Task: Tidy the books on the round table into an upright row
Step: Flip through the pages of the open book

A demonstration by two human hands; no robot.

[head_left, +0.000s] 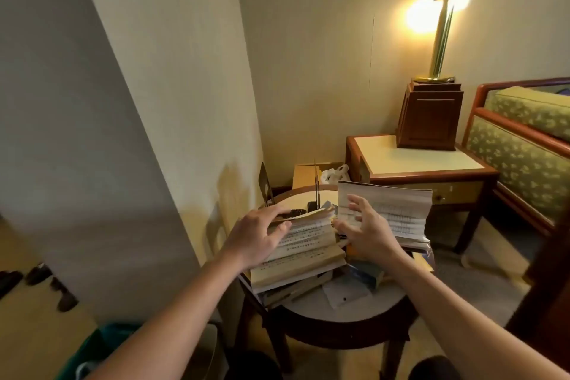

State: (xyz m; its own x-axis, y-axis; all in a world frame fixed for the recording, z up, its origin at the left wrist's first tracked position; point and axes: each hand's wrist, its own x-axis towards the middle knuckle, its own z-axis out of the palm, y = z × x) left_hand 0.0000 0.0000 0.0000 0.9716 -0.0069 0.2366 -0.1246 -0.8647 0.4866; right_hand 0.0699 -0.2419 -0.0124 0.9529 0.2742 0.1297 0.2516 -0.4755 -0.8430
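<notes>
- Plainly, the job is near its start: no book on the round table (311,308) stands upright in a row yet.
- Two black metal bookends (266,185) stand at the far side of the table with nothing between them, which is probably where the row should go.
- The left stack of books (308,251) lies flat on the table's left part, its printed page edges facing the camera and darker volumes sitting crooked beneath.
- The left hand (256,236) grips the top of that stack, fingers curled over the upper cover and thumb on the page edges.
- The right batch of books (398,213) sits on the right part, tilted up higher than the left stack.
- The right hand (367,233) is spread wide with fingers fairly straight, laid against that batch's near edge without closing round it.
- A few bluish books (367,274) and a loose sheet of paper (345,291) lie low between the stacks.
- Nearly everything is left to do: tip each batch upright, move it between the bookends, then gather the strays.
</notes>
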